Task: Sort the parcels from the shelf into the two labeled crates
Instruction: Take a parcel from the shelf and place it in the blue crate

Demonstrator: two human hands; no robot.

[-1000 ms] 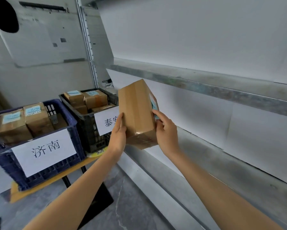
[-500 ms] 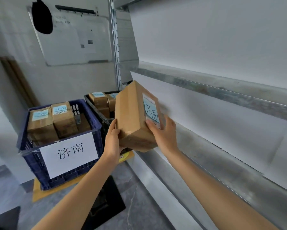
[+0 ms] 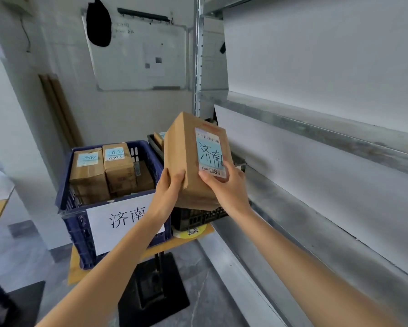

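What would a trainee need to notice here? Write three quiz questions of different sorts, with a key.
1. True or false: the held parcel is gripped by both the left hand and the right hand.
2. Multiple choice: the parcel's blue label reads 济南. Which crate carries a sign with the same characters? A) the blue crate B) the black crate C) neither
3. Fill in: the parcels already in the blue crate show ____ labels on top.

Key: 1 true; 2 A; 3 blue
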